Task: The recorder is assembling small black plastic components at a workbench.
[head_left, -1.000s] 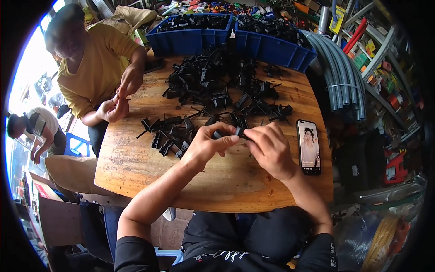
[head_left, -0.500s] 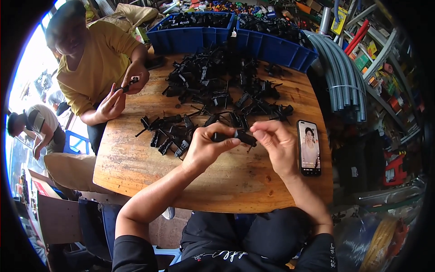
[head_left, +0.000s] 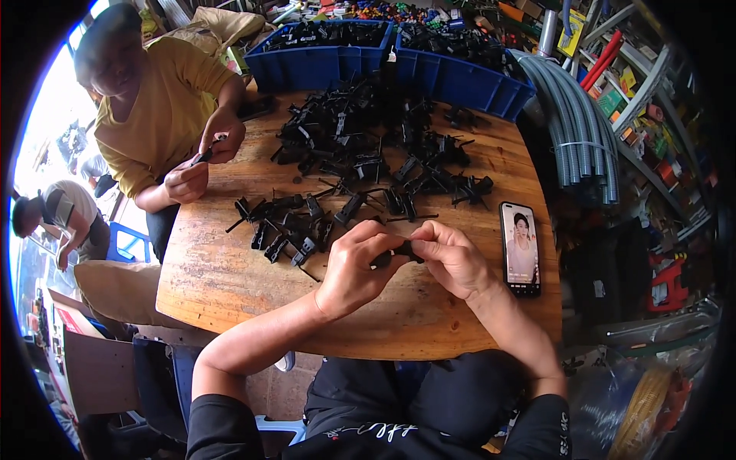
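Note:
A small black plastic part (head_left: 400,251) is held above the near half of the wooden table, mostly covered by my fingers. My left hand (head_left: 357,268) wraps around one end of it. At the other end, the thumb and fingers of my right hand (head_left: 454,259) pinch the part. Just beyond my hands lies a spread of similar black plastic parts (head_left: 295,222), several with thin rods sticking out. A larger heap of them (head_left: 345,130) covers the far middle of the table.
Two blue bins (head_left: 318,69) full of black parts stand at the table's far edge. A phone (head_left: 521,249) with a lit screen lies right of my right hand. Across the left corner, a person in a yellow top (head_left: 165,107) handles another black part. Grey corrugated tubing (head_left: 571,130) hangs at right.
My right hand has moved left and down, and its fingers have closed on the part. My left hand has shifted slightly right and down. The other person's hands have shifted a little.

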A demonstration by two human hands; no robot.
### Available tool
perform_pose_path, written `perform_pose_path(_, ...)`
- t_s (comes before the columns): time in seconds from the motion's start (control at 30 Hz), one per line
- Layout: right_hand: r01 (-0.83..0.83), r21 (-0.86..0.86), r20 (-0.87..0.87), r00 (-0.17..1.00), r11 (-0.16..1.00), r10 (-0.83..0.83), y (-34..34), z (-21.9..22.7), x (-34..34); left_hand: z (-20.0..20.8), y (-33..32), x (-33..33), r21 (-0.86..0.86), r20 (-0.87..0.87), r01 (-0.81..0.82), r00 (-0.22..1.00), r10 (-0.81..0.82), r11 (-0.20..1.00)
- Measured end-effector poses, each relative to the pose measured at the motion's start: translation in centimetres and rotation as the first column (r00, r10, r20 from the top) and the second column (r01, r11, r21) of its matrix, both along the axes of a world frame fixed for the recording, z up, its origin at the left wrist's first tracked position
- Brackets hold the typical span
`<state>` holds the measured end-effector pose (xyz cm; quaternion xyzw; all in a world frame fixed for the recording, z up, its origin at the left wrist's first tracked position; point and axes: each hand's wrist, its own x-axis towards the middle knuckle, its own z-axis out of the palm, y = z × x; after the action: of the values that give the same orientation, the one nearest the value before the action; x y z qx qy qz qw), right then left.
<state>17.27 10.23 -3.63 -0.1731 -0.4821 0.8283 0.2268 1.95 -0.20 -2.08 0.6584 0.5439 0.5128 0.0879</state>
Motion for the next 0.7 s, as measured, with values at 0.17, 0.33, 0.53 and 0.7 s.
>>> perform_pose_path(0.17,-0.058,0.413,0.166,0.986,0.909,-0.012,-0.1,1.6,0.2,1.0,0.2,-1.0,-0.37,0.698,0.241,0.709,0.097,0.897)
perform_pose_path(0.33,0.003,0.998,0.014,0.97,0.069,-0.241,-1.1,3.5,0.3,0.5,0.9,-2.2,-0.264,0.896,0.36,0.436,0.089,0.895)
perform_pose_path(0.53,-0.03,0.964,-0.087,0.902,-0.263,-0.423,-2.3,2.1,-0.3,-0.3,0.5,-0.9,-0.347,0.804,0.365,0.591,0.073,0.864)
perform_pose_path(0.7,-0.047,0.974,-0.051,0.909,-0.223,-0.414,-2.0,1.5,-0.6,-0.3,0.0,0.0,-0.346,0.541,0.178,0.84,0.04,0.921)
